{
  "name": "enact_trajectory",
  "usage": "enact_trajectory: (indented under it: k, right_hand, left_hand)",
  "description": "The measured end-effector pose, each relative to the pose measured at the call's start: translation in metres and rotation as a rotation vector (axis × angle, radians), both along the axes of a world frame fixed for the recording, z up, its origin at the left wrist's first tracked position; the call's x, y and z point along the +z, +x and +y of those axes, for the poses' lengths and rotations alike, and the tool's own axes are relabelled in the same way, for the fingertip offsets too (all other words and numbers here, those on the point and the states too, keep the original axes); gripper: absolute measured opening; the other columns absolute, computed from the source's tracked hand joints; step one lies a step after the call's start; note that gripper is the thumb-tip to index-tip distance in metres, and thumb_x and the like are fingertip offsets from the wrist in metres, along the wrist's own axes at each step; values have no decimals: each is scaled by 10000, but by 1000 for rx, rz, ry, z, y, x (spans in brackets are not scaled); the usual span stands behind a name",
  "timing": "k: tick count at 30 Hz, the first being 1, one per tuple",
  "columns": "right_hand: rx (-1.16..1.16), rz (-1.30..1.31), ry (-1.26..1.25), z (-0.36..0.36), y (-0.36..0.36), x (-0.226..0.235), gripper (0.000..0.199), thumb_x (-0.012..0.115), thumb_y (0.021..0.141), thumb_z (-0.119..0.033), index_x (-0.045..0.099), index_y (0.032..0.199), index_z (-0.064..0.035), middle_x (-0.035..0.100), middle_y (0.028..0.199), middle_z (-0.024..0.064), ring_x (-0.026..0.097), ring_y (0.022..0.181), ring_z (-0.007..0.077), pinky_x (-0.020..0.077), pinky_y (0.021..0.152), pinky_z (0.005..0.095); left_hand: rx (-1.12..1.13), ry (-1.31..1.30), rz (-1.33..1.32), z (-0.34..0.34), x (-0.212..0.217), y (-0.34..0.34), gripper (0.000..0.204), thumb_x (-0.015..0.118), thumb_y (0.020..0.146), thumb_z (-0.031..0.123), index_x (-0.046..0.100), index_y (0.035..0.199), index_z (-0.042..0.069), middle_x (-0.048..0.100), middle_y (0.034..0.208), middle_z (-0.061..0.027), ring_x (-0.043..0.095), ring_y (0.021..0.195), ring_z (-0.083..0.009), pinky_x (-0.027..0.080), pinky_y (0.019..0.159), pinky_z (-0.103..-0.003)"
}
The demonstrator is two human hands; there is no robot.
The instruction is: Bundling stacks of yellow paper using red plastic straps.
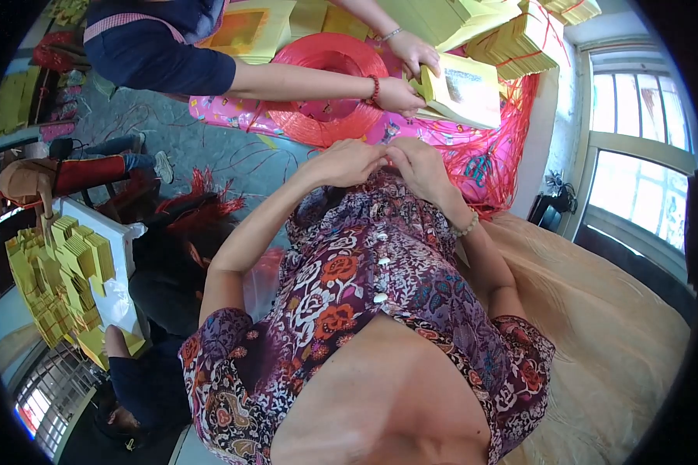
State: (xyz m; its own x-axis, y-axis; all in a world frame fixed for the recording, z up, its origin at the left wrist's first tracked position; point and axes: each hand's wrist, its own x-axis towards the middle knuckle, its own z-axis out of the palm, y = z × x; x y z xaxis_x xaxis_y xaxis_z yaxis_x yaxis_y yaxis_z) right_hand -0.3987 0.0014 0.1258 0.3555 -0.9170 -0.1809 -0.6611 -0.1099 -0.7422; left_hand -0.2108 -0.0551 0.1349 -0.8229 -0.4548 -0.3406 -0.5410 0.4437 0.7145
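My left hand and my right hand meet in front of my waist, at the near edge of a pink-covered table. The fingers of both are bent and drawn together, fingertips touching or almost so; whatever they may pinch is too small or hidden to make out. A beaded bracelet circles my right wrist. Just beyond my hands lies a big coil of red plastic twine. To its right, a co-worker's two hands grip the side of a yellow paper stack with a printed top sheet.
Tied yellow paper bundles stand at the far right, with loose red strands hanging below. On the left, other people sit around a white table piled with yellow bundles. A beige cloth-covered surface lies to my right, below a barred window.
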Motion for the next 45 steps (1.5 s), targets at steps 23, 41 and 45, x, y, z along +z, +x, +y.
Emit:
enact_trajectory:
  k: [23,41,45]
  right_hand:
    - [-267,412,-495,-68,-82,-71,672,718,651,-140,403,1244,-113,471,1127,115,506,1000,285,439,806,395]
    - [-260,281,-485,-64,-89,-73,532,652,721,-111,438,1207,-81,501,1065,141,522,948,317,458,799,388]
    - [-258,255,-469,-64,-91,-72,510,650,733,-120,447,1199,-81,503,1061,144,523,947,318,456,800,389]
  left_hand:
    - [-25,57,43,23,-16,1,240,427,914,238,456,872,3,539,721,-226,529,735,-423,374,636,-493]
    - [-25,100,22,27,-19,1,228,441,905,234,461,861,11,533,699,-220,530,727,-411,368,622,-481]
    - [-10,111,33,27,-17,2,232,441,907,238,459,863,10,536,711,-222,532,740,-409,370,629,-480]
